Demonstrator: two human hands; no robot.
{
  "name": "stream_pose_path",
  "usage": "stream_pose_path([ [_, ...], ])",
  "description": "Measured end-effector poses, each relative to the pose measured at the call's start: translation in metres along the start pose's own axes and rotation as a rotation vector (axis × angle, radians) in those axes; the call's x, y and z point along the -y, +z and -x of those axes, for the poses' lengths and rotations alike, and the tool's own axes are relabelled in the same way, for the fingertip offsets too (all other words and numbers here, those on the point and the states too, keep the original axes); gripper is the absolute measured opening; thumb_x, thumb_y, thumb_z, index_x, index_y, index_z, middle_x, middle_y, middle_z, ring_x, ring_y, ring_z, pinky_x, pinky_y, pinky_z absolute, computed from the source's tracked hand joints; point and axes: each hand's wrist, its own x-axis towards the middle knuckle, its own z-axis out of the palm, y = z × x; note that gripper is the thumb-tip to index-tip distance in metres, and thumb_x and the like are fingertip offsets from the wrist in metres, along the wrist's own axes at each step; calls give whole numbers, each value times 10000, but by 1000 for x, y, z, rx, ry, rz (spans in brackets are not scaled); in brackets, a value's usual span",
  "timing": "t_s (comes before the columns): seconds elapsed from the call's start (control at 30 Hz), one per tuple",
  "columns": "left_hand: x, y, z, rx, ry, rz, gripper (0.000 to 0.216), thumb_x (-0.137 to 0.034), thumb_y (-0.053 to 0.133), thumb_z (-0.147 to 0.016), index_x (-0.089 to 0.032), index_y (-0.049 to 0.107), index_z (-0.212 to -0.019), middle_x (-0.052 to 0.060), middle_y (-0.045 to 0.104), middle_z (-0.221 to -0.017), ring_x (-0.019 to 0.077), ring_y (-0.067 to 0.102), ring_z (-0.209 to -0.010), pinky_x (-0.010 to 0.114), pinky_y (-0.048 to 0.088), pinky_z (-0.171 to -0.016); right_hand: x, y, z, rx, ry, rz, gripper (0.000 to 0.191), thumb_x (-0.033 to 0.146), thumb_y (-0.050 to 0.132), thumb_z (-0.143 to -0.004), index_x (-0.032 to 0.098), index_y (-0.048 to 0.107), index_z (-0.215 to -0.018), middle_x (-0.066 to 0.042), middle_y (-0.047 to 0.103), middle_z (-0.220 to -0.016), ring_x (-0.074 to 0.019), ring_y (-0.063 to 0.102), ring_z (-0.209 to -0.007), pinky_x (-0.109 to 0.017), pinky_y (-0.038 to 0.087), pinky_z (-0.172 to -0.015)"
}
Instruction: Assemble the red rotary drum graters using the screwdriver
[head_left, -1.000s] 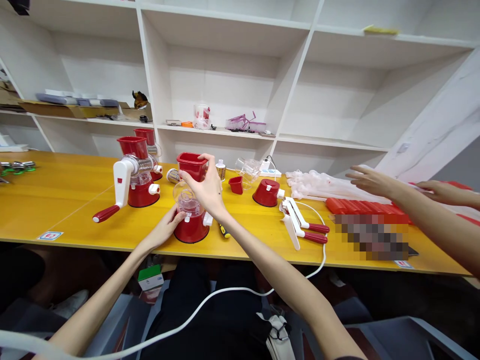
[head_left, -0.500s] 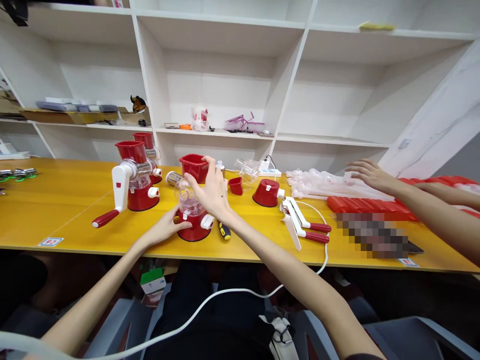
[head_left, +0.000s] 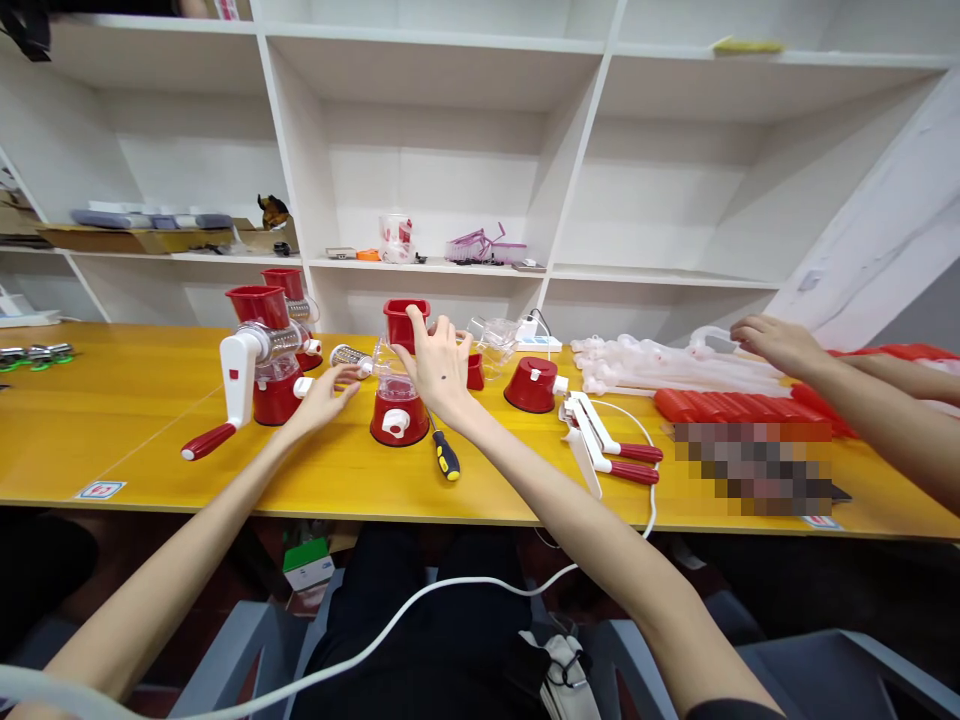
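A rotary grater [head_left: 400,415] with a red base, clear body and red hopper stands upright before me. My right hand [head_left: 441,370] is on its upper right side, thumb and fingers curved about the clear body; part of the grip is hidden. My left hand [head_left: 326,398] reaches out left of it, fingers extended and apart, fingertips close to a metal grating drum [head_left: 350,357] lying on the table. I cannot tell whether they touch it. A yellow-and-black screwdriver [head_left: 446,457] lies by the base. Left of my hands stands a fully fitted grater [head_left: 276,390] with a white crank.
Right of me are a loose red base [head_left: 531,385], white cranks with red handles [head_left: 592,440], translucent parts [head_left: 667,368] and red parts [head_left: 739,413]. Another person's hand [head_left: 780,342] is over the translucent parts. A white cable [head_left: 420,600] crosses before the yellow table [head_left: 247,480].
My left hand has left the grater's base and moved up toward the grating drum. The grater has shifted back and turned, its white knob now facing me. The other person's hand has moved right.
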Motion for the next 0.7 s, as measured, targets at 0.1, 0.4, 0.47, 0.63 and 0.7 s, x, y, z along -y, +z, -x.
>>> stream_pose_path([
  [0.1,5,7,-23,-116,-45,-161,666,-478,545,-840,-63,479,-1356,258,530,-1397,349,520,-1316,494,393,-1113,0,1,3,-4,-11,15,464,298,613,-967,236,526,-1419,-160,552,-1117,-351,522,-1110,-631,309,-1045],
  [0.4,16,36,-81,-237,-463,-330,943,-497,625,-784,31,273,-1482,394,255,-1537,523,282,-1446,576,255,-1158,-76,2,40,-241,-20,-87,416,304,402,-1011,211,481,-1408,-135,587,-1176,-263,548,-1131,-456,395,-1042],
  [0.47,25,37,-82,-237,-482,-319,963,-518,634,-774,14,271,-1490,388,298,-1511,528,334,-1414,587,294,-1130,-101,6,43,-279,101,-82,392,280,378,-998,167,489,-1357,-135,612,-1110,-264,578,-1066,-456,410,-1020],
  [0.63,32,33,-73,-274,-468,-313,931,-522,676,-751,11,345,-1438,374,406,-1429,493,424,-1363,562,375,-1093,-131,18,46,-225,273,-48,308,235,328,-1001,124,509,-1224,-144,639,-1059,-250,618,-986,-407,468,-920],
  [0.7,25,32,-67,-270,-487,-329,895,-522,698,-738,5,397,-1397,364,457,-1385,495,472,-1319,576,394,-1076,-132,21,48,-167,305,-21,279,220,329,-1001,124,522,-1177,-143,649,-1065,-241,631,-962,-380,483,-876],
])
